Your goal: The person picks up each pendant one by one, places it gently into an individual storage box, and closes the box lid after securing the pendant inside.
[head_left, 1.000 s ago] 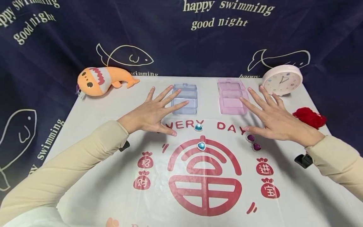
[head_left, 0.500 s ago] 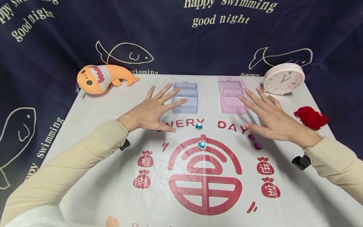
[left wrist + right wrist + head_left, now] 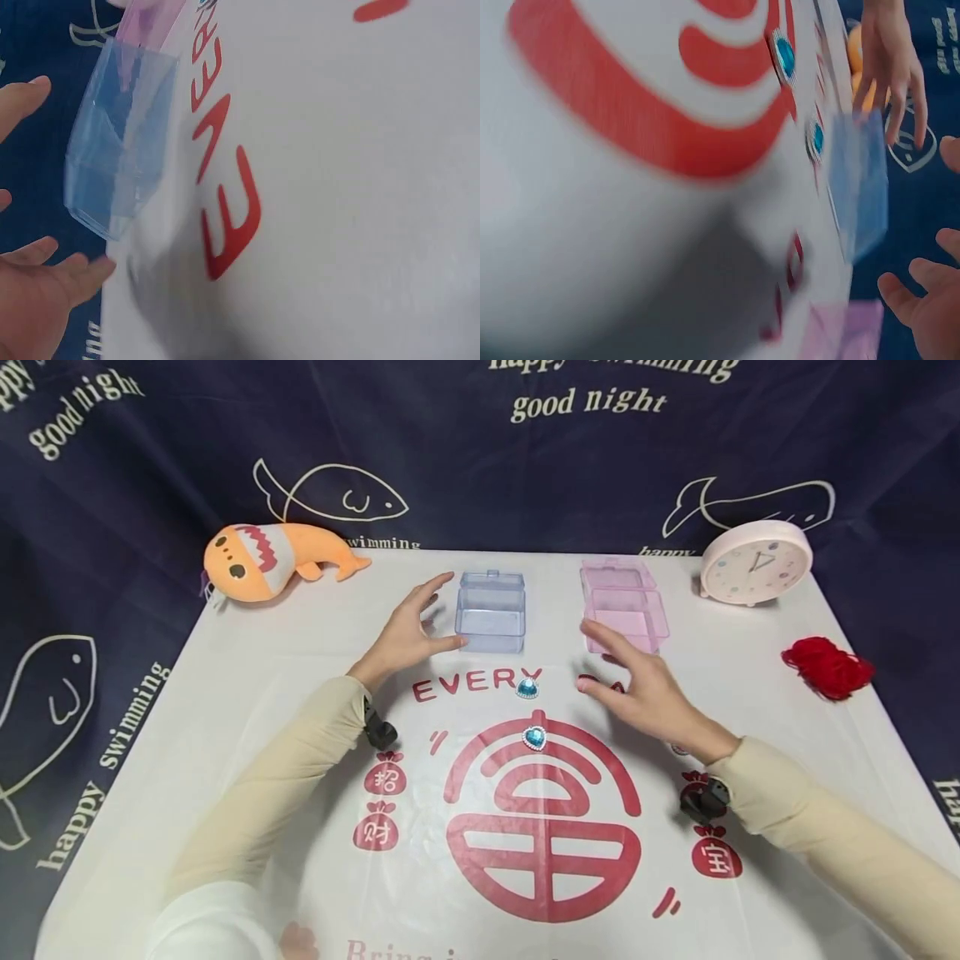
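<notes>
At the left side of an open clear-blue plastic box (image 3: 491, 622) is my left hand (image 3: 401, 635), fingers spread and thumb close to the box's edge; I cannot tell if it touches. My right hand (image 3: 648, 693) hovers in front of an open clear-pink plastic box (image 3: 626, 602), thumb and fingers apart, holding nothing. Between the hands lie two blue heart-shaped gems, the upper gem (image 3: 527, 687) and the lower gem (image 3: 534, 738), with sparkling rims. The purple gems are almost wholly hidden behind my right hand and wrist. In the left wrist view the blue box (image 3: 120, 142) appears beyond the fingers.
An orange plush shark (image 3: 262, 562) lies at the back left. A pink clock (image 3: 757, 562) stands at the back right, with a bundle of red yarn (image 3: 827, 668) in front of it. A dark blue printed curtain (image 3: 480, 460) hangs behind the white table (image 3: 300, 635).
Both hands were spread flat above the table. The left has turned on its side by the blue box; the right has moved left and turned, now covering the purple gems.
</notes>
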A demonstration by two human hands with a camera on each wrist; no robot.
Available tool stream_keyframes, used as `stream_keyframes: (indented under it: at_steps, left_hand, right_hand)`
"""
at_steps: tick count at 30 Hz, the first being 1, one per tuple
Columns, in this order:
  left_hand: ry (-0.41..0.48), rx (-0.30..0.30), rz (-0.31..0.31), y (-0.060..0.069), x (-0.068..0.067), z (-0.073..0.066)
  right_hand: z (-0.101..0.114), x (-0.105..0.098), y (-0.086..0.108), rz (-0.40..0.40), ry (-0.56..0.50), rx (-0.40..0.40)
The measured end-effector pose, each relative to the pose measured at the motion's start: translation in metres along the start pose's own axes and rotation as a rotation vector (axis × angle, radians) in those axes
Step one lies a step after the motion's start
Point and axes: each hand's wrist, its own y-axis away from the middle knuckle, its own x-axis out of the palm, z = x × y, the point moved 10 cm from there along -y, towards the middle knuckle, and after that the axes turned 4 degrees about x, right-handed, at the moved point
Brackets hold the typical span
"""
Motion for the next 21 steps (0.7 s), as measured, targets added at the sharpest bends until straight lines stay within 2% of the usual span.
stream_keyframes:
  at_steps: [4, 10, 13, 16, 21]
  left_hand:
    - [0.165, -0.081, -0.004, -0.006, 0.008, 0.018]
    - [0.264, -0.117, -0.006, -0.015, 0.020, 0.024]
    - [0.318, -0.126, -0.020, -0.019, 0.023, 0.026]
    - [0.336, -0.138, -0.032, -0.023, 0.024, 0.027]
    - [0.299, -0.155, -0.018, -0.028, 0.026, 0.026]
  right_hand:
    - [0.006, 0.028, -0.004, 0.063, -0.050, 0.002]
    - [0.006, 0.063, -0.009, 0.163, -0.093, 0.042]
    - [0.003, 0.075, -0.013, 0.205, -0.055, 0.067]
    - [0.002, 0.082, -0.019, 0.239, -0.014, 0.079]
    - [0.002, 0.090, -0.026, 0.311, 0.059, 0.083]
